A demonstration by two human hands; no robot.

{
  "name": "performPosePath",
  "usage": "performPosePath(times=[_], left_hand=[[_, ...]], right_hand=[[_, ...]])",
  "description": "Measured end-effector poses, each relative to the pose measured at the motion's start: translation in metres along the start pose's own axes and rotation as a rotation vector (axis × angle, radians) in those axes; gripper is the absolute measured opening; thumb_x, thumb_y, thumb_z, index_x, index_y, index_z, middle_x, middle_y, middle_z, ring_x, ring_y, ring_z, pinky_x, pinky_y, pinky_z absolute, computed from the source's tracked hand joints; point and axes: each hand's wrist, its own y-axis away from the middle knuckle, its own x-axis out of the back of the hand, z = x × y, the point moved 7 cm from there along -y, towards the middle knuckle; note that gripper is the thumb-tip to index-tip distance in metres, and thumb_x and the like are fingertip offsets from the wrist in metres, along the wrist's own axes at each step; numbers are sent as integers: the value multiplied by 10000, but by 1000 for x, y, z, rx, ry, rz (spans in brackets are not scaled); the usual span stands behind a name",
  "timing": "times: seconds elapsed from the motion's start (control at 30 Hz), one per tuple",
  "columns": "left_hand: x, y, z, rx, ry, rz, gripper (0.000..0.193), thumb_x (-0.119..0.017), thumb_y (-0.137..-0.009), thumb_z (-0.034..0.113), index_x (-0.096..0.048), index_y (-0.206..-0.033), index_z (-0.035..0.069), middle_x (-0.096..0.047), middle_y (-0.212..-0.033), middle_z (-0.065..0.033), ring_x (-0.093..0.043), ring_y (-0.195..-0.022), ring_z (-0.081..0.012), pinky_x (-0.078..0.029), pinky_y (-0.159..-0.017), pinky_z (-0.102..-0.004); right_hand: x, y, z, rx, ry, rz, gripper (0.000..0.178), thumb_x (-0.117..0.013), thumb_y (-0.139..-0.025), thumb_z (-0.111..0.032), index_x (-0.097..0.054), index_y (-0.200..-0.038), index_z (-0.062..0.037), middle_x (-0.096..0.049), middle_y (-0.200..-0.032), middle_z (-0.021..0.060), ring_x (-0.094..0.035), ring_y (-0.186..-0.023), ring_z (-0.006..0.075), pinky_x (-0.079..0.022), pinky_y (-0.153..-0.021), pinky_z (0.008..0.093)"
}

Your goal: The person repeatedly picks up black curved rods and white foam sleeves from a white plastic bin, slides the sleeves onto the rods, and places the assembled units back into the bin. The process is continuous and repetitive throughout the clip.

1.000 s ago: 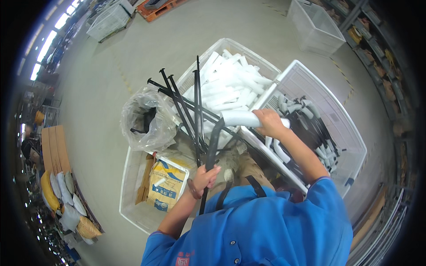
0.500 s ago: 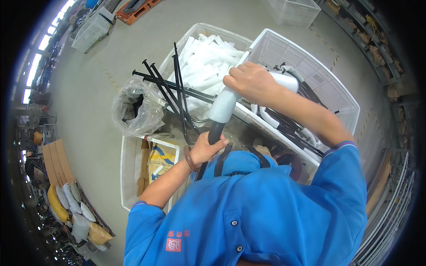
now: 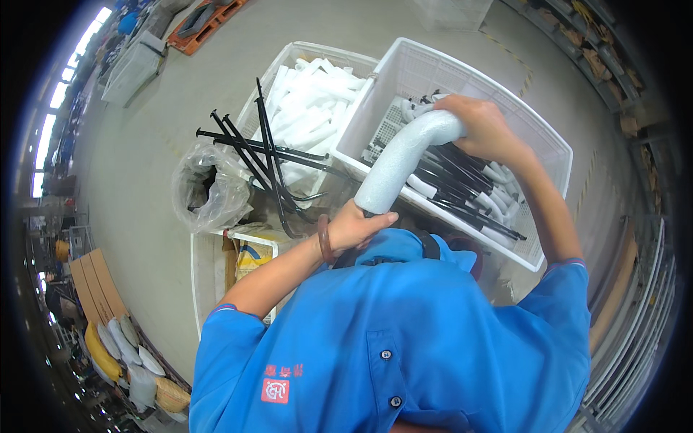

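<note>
A white foam tube (image 3: 401, 162), bent near its upper end, runs between my two hands. My right hand (image 3: 482, 128) is closed round the bend at its top. My left hand (image 3: 355, 229) is wrapped round a black rod just where the foam's lower edge ends; only a dark sliver of the rod shows there. Beyond my hands, the right crate (image 3: 559, 162) holds several black rods with white foam on their ends. Bare black rods (image 3: 267, 148) with hooked or capped ends lie crossed to the left of my hands.
A crate of white foam pieces (image 3: 307, 108) stands behind the crossed rods. A clear plastic bag (image 3: 195, 191) sits at its near left, above a white bin (image 3: 206, 281) with a yellow sack (image 3: 253, 260). Metal bars (image 3: 635, 339) lie at the far right.
The foam tube has slid down the rod to my left hand, covering the black stretch that showed. My right hand has moved right, onto the bend. The view has shifted slightly.
</note>
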Motion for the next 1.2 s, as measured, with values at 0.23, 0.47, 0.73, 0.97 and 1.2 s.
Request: performPosePath(times=[0.23, 0.47, 0.73, 0.97, 1.2], left_hand=[[-17, -44, 12, 57, 148, -236, 194, -721, -830, 72, -540, -898, 57, -509, -619, 9, -444, -416, -75, -341, -404, -230], [-53, -120, 98, -175, -173, -136, 187, -778, -791, 171, -638, -845, 58, -535, -572, 28, -507, -444, -76, -366, -387, -226], [-151, -208, 319, -984, 116, 186, 178, -705, -853, 184, -567, -770, 110, -458, -599, 68, -399, -450, -46, -318, -412, -240], [-72, -325, 43, -257, -210, 30, 267, -687, -902, 269, -644, -1028, 38, -618, -785, -28, -570, -734, -119, -483, -663, -294], [185, 30, -318, 585, 35, 651, 197, -600, -940, 289, -621, -1015, 108, -650, -827, -25, -660, -763, -180, -527, -609, -313]], right_hand=[[-73, 12, -88, 502, 510, -50, 110, -612, -742, -151, -565, -819, -89, -553, -794, 28, -566, -838, 197, -441, -772, 328], [22, 53, -23, 271, 593, 230, 436, -596, -833, -162, -550, -1256, -63, -585, -1209, 108, -550, -1174, 244, -352, -1100, 381], [21, 67, 108, -478, -426, 561, 631, -733, -835, -409, -522, -1268, -1, -658, -1080, 179, -634, -1019, 324, -493, -904, 403], [-99, 188, 260, -652, -95, 186, 344, -653, -881, -417, -573, -916, -84, -622, -673, 178, -626, -677, 398, -472, -582, 493], [-267, 349, 313, -846, 115, -372, 345, -645, -866, -425, -568, -892, -91, -672, -738, 148, -662, -687, 375, -508, -601, 489]])
